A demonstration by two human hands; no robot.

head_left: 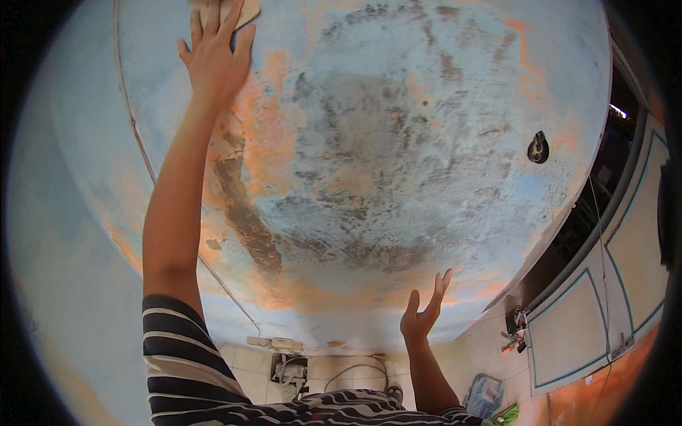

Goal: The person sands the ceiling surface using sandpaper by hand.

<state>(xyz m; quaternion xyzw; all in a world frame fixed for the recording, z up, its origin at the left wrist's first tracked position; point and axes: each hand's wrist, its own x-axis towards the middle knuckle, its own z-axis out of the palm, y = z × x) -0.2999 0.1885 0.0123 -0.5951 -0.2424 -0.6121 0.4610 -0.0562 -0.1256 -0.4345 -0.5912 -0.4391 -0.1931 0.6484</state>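
Observation:
My left arm stretches up the left side of a large wall (369, 128) with worn pale blue paint, orange patches and dark grey smears. High on it, my left hand (217, 60) presses a beige sheet (247, 13) that looks like sandpaper flat against the surface. Its fingers are spread over the sheet, and the top of the picture cuts part of both off. Lower down on the right, my right hand (423, 319) is raised in front of the wall's lower part, fingers apart and nothing in it. Whether it touches the wall I cannot tell.
A thin cable (128, 106) runs down the wall's left side to a white power strip (273, 343). A black fixture (538, 148) juts from the wall at right. Beyond is a white cabinet door (568, 330). On the tiled floor lies a clear bluish bag (485, 395).

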